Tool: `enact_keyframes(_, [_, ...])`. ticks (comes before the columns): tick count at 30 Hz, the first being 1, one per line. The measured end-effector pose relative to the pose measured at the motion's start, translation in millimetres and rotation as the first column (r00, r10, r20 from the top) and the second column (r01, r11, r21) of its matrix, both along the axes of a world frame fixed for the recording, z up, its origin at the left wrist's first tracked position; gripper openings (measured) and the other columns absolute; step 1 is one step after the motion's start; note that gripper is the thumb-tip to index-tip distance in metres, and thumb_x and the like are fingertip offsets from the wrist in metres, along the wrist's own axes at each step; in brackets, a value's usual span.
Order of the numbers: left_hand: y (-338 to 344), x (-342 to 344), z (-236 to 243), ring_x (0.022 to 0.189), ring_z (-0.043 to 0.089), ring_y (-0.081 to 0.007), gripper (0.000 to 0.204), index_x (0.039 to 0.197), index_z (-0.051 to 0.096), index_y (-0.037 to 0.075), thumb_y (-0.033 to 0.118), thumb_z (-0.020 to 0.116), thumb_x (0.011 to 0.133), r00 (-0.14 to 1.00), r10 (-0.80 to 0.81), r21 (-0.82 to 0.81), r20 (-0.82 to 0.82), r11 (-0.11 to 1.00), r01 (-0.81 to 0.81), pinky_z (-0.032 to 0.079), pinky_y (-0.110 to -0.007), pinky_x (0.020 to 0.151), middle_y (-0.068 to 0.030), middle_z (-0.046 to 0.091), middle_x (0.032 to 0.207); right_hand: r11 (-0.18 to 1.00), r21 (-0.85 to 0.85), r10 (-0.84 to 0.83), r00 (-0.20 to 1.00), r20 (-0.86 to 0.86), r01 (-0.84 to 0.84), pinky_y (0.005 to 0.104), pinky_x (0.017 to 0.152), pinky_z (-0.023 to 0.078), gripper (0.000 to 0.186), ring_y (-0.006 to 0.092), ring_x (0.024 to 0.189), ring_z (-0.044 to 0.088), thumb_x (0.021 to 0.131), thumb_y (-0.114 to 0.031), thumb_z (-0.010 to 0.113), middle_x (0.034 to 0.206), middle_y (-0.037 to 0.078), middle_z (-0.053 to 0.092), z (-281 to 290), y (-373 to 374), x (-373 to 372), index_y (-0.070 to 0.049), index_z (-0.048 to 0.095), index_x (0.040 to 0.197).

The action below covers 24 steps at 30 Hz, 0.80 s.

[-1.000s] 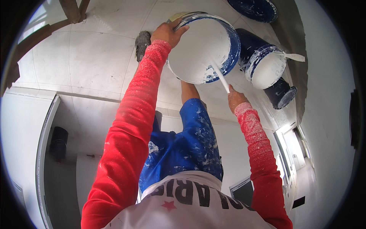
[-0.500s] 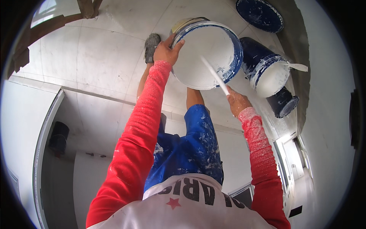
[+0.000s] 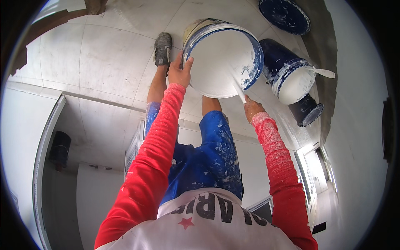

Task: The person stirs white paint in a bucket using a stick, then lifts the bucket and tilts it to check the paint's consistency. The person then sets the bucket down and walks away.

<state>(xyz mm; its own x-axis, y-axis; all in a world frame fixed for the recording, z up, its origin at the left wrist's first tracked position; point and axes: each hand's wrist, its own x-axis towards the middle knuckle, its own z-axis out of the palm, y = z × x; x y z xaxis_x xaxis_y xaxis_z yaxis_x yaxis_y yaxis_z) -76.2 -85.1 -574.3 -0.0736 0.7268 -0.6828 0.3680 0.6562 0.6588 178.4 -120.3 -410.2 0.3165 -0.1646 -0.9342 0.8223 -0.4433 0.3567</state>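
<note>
A large blue-rimmed bucket of white paint sits in front of me. My left hand grips its left rim with fingers curled over the edge. My right hand, below the bucket's right side, is closed on a white stick whose far end dips into the white paint. Right of this bucket is a dark blue bucket with white paint at its top and a white-coated scraper or stick across its rim. A smaller dark bucket lies beside it.
A blue lid lies on the tiled floor at the top right. My shod foot is left of the bucket. A wall runs along the right, a wooden piece is at upper left, and another dark bucket stands through a doorway.
My left hand has slid down along the bucket's left rim. The stick has shifted in the paint, with my right hand slightly lower and to the left.
</note>
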Motion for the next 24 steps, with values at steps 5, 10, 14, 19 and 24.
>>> enact_keyframes(5, [46.6, 2.7, 26.4, 0.114, 0.057, -0.0363, 0.076, 0.145, 0.044, 0.012, 0.054, 0.065, 0.085, 0.801, -0.408, 0.180, -0.438, 0.833, 0.523, 0.049, -0.044, 0.095, -0.0241, 0.058, 0.119, 0.979, 0.186, 0.120, 0.979, -0.167, -0.088, 0.0463, 0.087, 0.055, 0.049, 0.0368, 0.099, 0.067, 0.101, -0.031, 0.043, 0.112, 0.020, 0.066, 24.9, 15.7, 8.6, -0.025, 0.036, 0.149])
enact_keyframes(10, [121.1, 44.4, 21.9, 0.127, 0.051, -0.0357, 0.079, 0.144, 0.044, 0.014, 0.070, 0.046, 0.089, 0.767, -0.582, 0.175, -0.269, 0.754, 0.633, 0.047, -0.048, 0.101, -0.0190, 0.051, 0.138, 0.853, 0.139, 0.510, 0.860, -0.008, -0.504, 0.0456, 0.080, 0.058, 0.049, 0.0339, 0.090, 0.070, 0.102, -0.026, 0.043, 0.096, 0.017, 0.070, 51.6, 93.9, 26.5, -0.031, 0.033, 0.150])
enact_keyframes(14, [145.4, 89.1, 5.2, 0.125, 0.054, -0.0342, 0.066, 0.141, 0.047, 0.020, 0.067, 0.036, 0.095, 0.606, -0.730, 0.119, -0.316, 0.603, 0.789, 0.051, -0.046, 0.099, -0.0115, 0.057, 0.135, 0.766, 0.077, 0.639, 0.769, 0.021, -0.639, 0.0461, 0.078, 0.058, 0.053, 0.0329, 0.088, 0.071, 0.102, -0.022, 0.043, 0.094, 0.017, 0.070, 37.2, 98.4, 54.3, -0.032, 0.028, 0.152])
enact_keyframes(19, [142.3, 97.6, -5.5, 0.118, 0.060, -0.0345, 0.054, 0.135, 0.052, 0.023, 0.059, 0.034, 0.100, 0.510, -0.754, 0.137, -0.415, 0.502, 0.854, 0.054, -0.046, 0.093, -0.0109, 0.063, 0.126, 0.825, -0.035, 0.565, 0.825, 0.036, -0.564, 0.0487, 0.078, 0.057, 0.056, 0.0368, 0.090, 0.070, 0.101, -0.029, 0.043, 0.097, 0.019, 0.070, 27.5, 30.1, 64.8, -0.040, 0.022, 0.152])
enact_keyframes(24, [138.5, 97.8, -5.7, 0.119, 0.058, -0.0353, 0.053, 0.133, 0.054, 0.022, 0.058, 0.038, 0.099, 0.572, -0.720, 0.183, -0.393, 0.548, 0.816, 0.054, -0.048, 0.092, -0.0134, 0.063, 0.125, 0.953, 0.283, 0.120, 0.992, -0.040, -0.104, 0.0491, 0.067, 0.055, 0.052, 0.0333, 0.075, 0.070, 0.102, -0.025, 0.043, 0.087, 0.023, 0.068, 38.3, -62.8, 31.0, -0.032, 0.031, 0.151])
